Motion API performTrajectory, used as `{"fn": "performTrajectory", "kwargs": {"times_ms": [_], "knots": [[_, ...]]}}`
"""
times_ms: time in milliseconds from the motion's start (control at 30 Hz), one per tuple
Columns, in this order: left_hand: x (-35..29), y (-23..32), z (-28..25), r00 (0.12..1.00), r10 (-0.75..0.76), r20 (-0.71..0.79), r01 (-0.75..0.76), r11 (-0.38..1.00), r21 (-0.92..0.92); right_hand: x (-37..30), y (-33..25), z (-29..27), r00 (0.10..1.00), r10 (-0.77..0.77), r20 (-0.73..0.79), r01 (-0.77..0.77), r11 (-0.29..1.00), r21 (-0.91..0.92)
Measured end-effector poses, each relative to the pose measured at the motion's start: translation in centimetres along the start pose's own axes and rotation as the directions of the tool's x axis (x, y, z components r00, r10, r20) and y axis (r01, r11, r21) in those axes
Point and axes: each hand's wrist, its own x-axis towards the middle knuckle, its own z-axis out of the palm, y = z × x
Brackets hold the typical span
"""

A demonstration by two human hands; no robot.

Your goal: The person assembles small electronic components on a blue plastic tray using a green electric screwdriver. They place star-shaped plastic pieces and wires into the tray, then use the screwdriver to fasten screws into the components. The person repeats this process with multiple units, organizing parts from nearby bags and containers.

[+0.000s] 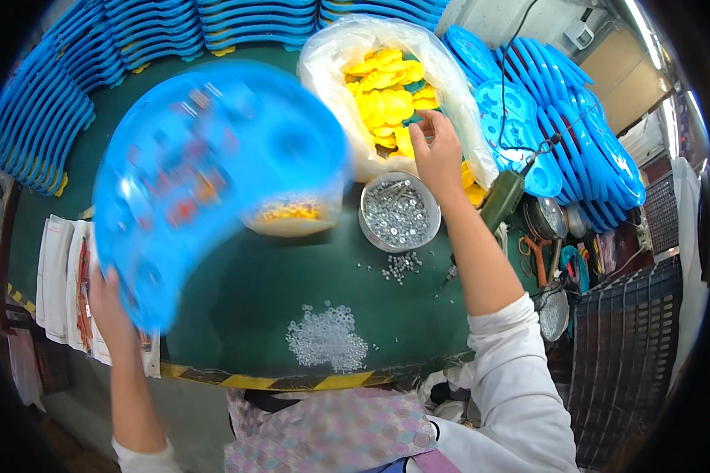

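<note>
My left hand (112,311) grips the lower left end of a large curved blue plastic panel (237,185), raised above the table and smeared by motion. Red and orange spots show on its surface, too blurred to make out. At the near right side of a clear plastic bag (323,79) full of yellow plastic pieces (383,106) is my right hand (438,150). Its thumb and forefinger are apart, with nothing visible between them. Just below that hand stands a round white tub (368,225) of small metal hardware.
Small clear rings (327,339) lie heaped near the striped front edge, and loose metal bits (402,266) by the tub. Stacked blue panels (154,31) line the back; more (596,134) lean at right. A green power screwdriver (503,197) with a cord lies beside my right forearm.
</note>
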Motion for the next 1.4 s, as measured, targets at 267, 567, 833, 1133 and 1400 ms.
{"fn": "performTrajectory", "kwargs": {"times_ms": [267, 567, 833, 1133, 1400], "knots": [[20.7, -2.1, 1.4, 0.990, -0.058, -0.126, 0.019, 0.957, -0.288, 2.0, 6.2, 4.9, 0.909, 0.289, 0.301, -0.131, 0.883, -0.451], [20.6, -3.8, 1.1, 0.991, -0.053, 0.124, 0.084, 0.961, -0.262, 1.1, 3.0, 1.1, 0.989, -0.121, -0.084, 0.096, 0.962, -0.257], [-0.6, 2.7, 12.5, 0.713, 0.096, 0.695, 0.085, 0.972, -0.221, -11.6, -10.3, 0.7, 0.702, -0.004, 0.712, -0.475, 0.743, 0.472], [-1.7, 1.4, 4.6, 0.405, -0.444, 0.799, 0.147, 0.894, 0.423, -6.7, -6.0, 3.3, 0.957, -0.102, 0.271, 0.049, 0.979, 0.198], [1.5, 3.5, 5.8, 0.743, -0.077, 0.665, -0.436, 0.699, 0.567, 5.1, 11.3, 5.6, 0.840, 0.415, -0.349, -0.486, 0.862, -0.145]]}}
